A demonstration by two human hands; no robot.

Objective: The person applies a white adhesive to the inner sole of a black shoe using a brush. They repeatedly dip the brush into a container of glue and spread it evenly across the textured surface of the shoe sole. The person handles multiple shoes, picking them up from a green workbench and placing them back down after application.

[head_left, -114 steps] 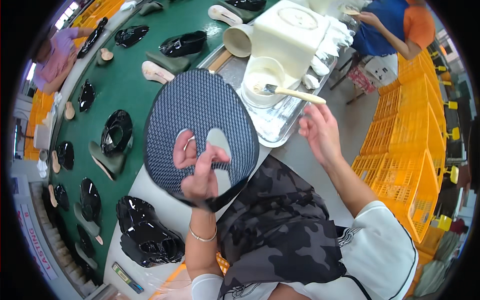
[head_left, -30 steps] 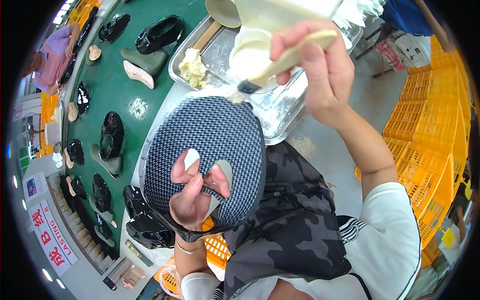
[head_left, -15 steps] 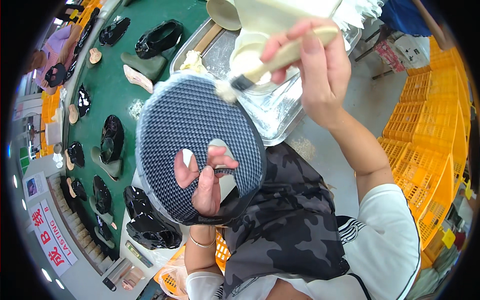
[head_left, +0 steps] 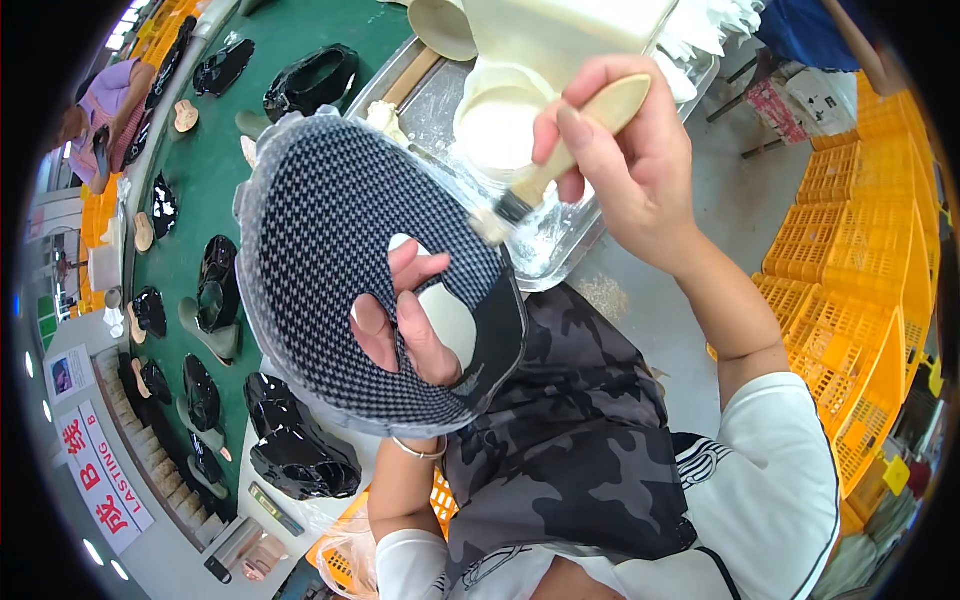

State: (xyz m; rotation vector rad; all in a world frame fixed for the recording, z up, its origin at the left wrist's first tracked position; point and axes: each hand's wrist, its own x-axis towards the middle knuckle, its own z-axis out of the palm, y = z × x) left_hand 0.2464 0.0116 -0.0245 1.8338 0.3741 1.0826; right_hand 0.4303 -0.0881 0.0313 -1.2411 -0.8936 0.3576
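Observation:
My left hand (head_left: 428,345) is closed on a shoe upper (head_left: 340,230) with a black-and-grey woven inner face. Its fingers show through the upper's openings, while part of the hand is hidden behind the material. A ruffled pale edge runs along the upper's left side, and a smooth black section lies at its lower right. My right hand (head_left: 645,180) grips a wooden-handled brush (head_left: 538,182). The brush's pale bristles meet the upper's right edge. Just beyond the brush, a round container (head_left: 500,130) of white liquid stands in a metal tray (head_left: 562,262).
A green conveyor belt (head_left: 205,140) at left carries black shoe uppers (head_left: 312,85) and shoe lasts. More glossy black uppers (head_left: 300,445) lie beside my left forearm. Orange crates (head_left: 830,310) line the right side. Another person (head_left: 115,100) stands beyond the belt.
The upper has shifted left and turned, showing more of its black section. The brush has moved down and right along its edge. My left fingers have shifted within the openings.

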